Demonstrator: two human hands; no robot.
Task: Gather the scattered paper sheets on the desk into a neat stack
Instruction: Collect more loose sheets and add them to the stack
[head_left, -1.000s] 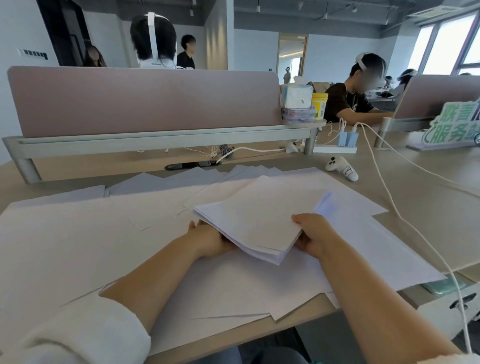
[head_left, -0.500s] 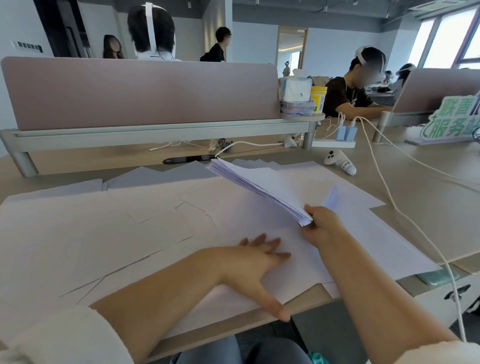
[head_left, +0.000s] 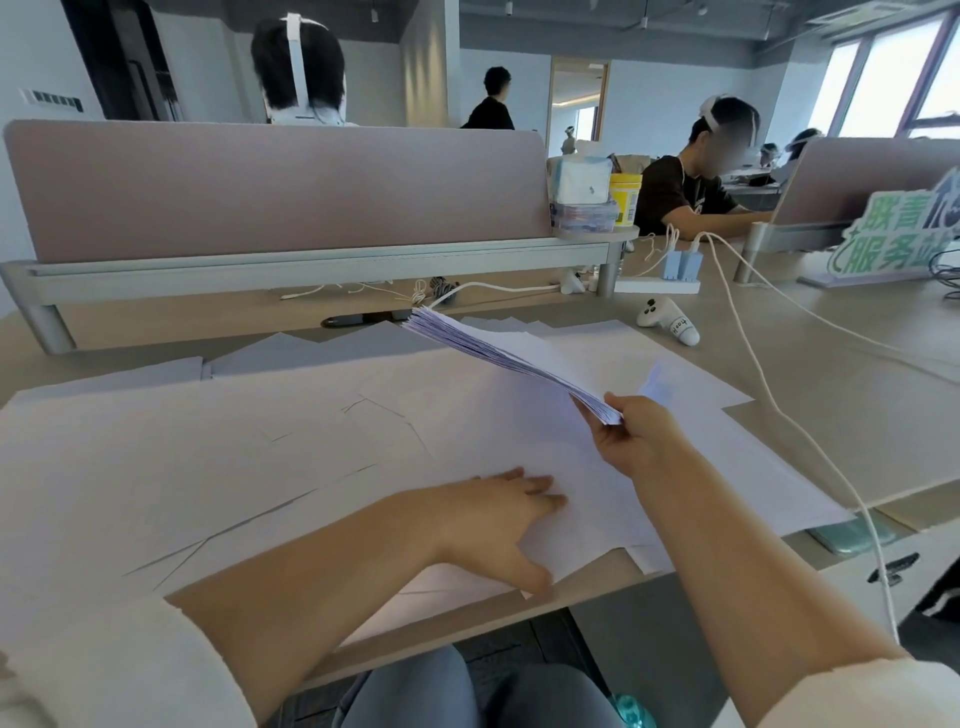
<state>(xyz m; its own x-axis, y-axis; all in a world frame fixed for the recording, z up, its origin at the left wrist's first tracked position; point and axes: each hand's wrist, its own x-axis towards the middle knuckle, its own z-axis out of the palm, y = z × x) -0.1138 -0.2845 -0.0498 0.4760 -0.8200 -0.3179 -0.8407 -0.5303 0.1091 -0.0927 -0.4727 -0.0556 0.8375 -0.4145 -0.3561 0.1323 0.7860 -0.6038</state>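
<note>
My right hand (head_left: 641, 439) grips the near corner of a thick stack of white sheets (head_left: 498, 353), held tilted above the desk with its far end raised. Loose white paper sheets (head_left: 234, 457) overlap across most of the desk in front of me. On one of these sheets near the front edge, my left hand (head_left: 498, 519) lies flat with fingers spread, thumb pointing at the desk edge. More sheets (head_left: 769, 467) reach out to the right under my right forearm.
A pink partition on a grey rail (head_left: 280, 197) borders the desk's far side. A white controller (head_left: 667, 327), a power strip (head_left: 657, 286) and a white cable (head_left: 779, 415) lie at the right. A phone (head_left: 852, 535) sits by the front right edge. People sit beyond.
A second ago both hands held the stack low over the desk. The right hand has lifted it alone, and the left hand has let go and come down flat on the loose sheets.
</note>
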